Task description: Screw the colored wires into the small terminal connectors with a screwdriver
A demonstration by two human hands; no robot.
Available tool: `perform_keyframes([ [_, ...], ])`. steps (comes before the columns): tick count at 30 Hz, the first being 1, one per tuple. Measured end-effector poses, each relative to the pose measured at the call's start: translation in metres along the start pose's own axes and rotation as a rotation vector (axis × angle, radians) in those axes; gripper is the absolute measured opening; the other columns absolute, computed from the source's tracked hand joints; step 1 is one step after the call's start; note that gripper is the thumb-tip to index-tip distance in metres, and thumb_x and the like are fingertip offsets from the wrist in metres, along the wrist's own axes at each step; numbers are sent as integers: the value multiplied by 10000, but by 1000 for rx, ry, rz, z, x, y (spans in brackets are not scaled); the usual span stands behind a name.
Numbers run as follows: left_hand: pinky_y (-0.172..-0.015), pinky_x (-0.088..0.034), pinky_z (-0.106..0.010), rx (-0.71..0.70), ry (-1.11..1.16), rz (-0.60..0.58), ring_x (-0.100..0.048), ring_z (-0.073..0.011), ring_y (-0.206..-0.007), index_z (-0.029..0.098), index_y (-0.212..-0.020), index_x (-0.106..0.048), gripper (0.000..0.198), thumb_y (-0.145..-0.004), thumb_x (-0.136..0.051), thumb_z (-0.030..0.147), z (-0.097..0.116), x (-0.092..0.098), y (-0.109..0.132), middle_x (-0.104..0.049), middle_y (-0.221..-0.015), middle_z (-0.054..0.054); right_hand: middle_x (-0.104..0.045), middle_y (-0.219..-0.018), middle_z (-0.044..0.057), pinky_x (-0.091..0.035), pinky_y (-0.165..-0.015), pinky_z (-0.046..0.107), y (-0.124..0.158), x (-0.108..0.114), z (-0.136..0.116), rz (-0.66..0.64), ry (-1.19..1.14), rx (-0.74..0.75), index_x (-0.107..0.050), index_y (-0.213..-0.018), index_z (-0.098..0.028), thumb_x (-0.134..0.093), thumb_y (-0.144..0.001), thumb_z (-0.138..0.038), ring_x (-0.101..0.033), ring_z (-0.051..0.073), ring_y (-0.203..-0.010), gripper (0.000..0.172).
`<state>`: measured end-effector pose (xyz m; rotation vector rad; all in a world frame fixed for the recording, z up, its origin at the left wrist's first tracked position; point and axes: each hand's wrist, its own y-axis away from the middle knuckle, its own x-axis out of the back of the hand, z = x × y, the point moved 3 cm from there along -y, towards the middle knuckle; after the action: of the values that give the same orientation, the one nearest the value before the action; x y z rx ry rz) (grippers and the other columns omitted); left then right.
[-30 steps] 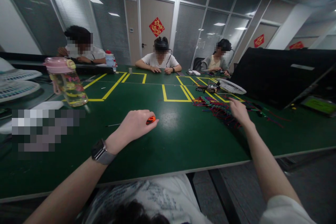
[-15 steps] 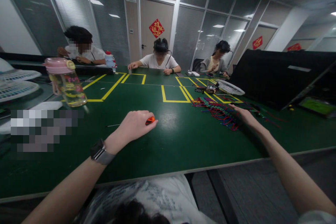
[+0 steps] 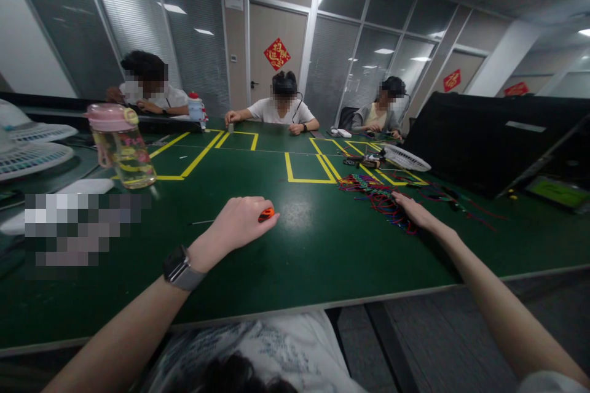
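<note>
My left hand (image 3: 239, 221) rests on the green table (image 3: 299, 245), its fingers curled round a small orange and black tool (image 3: 266, 215) whose tip sticks out past the knuckles. A thin metal pin (image 3: 203, 221) lies on the table just left of that hand. My right hand (image 3: 412, 209) reaches out to the right and lies flat, fingers stretched, on the near edge of a tangle of red, blue and green cords (image 3: 382, 196).
A clear bottle with a pink lid (image 3: 120, 146) stands at the left, beside white fans (image 3: 32, 150). Yellow tape boxes (image 3: 308, 169) mark the table. A black screen (image 3: 498, 135) stands at the right. Three people sit at the far side.
My right hand has dropped from above the cords and now lies flat on their near edge. My left hand has stayed put with the orange tool.
</note>
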<state>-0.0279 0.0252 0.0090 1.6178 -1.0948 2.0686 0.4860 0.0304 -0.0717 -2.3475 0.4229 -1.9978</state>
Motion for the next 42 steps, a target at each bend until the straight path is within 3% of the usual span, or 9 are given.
perform_keyframes([
  [5, -622, -431, -272, 4, 2, -5, -632, -175, -691, 179, -887, -688, 372, -920, -429, 444, 1, 2, 0, -687, -806, -51, -392, -1497, 101, -249, -1159, 482, 7, -6, -12, -22, 79, -12, -422, -1422, -148, -176, -964, -338, -317, 229, -1407, 554],
  [11, -646, -446, -284, 22, 3, -27, -638, -183, -708, 175, -880, -690, 359, -916, -438, 428, 3, 2, -1, -684, -812, -54, -324, -1529, 100, -225, -1136, 576, 5, -5, -21, -11, 98, -7, -356, -1461, -167, -184, -963, -385, -268, 267, -1426, 571],
  [17, -640, -440, -286, 20, -12, -22, -638, -185, -708, 179, -884, -685, 366, -917, -433, 442, 1, 0, 0, -686, -812, -50, -235, -1565, 49, -126, -1161, 580, -4, -9, -29, -103, 109, 47, -284, -1497, -194, -188, -960, -459, -161, 267, -1455, 607],
  [22, -650, -442, -289, 9, -11, -21, -638, -184, -718, 184, -893, -677, 368, -922, -424, 449, 2, 0, -1, -688, -829, -42, -270, -1556, 15, -183, -1149, 584, -4, -12, -29, -76, 149, 90, -294, -1489, -289, -195, -969, -459, -207, 259, -1445, 556],
  [31, -636, -435, -286, 13, -8, -28, -633, -183, -712, 184, -881, -673, 360, -922, -425, 441, 1, 0, -1, -682, -816, -34, -265, -1558, -11, -220, -1140, 577, -1, -8, -34, -77, 171, 166, -254, -1495, -339, -172, -980, -460, -222, 243, -1441, 536],
  [42, -646, -441, -300, 15, -26, -39, -642, -197, -734, 188, -892, -674, 356, -920, -430, 447, 1, -1, -1, -680, -827, -36, -243, -1565, 5, -198, -1159, 542, -5, -5, -43, -116, 200, 122, -282, -1495, -287, -175, -980, -415, -190, 234, -1449, 542],
])
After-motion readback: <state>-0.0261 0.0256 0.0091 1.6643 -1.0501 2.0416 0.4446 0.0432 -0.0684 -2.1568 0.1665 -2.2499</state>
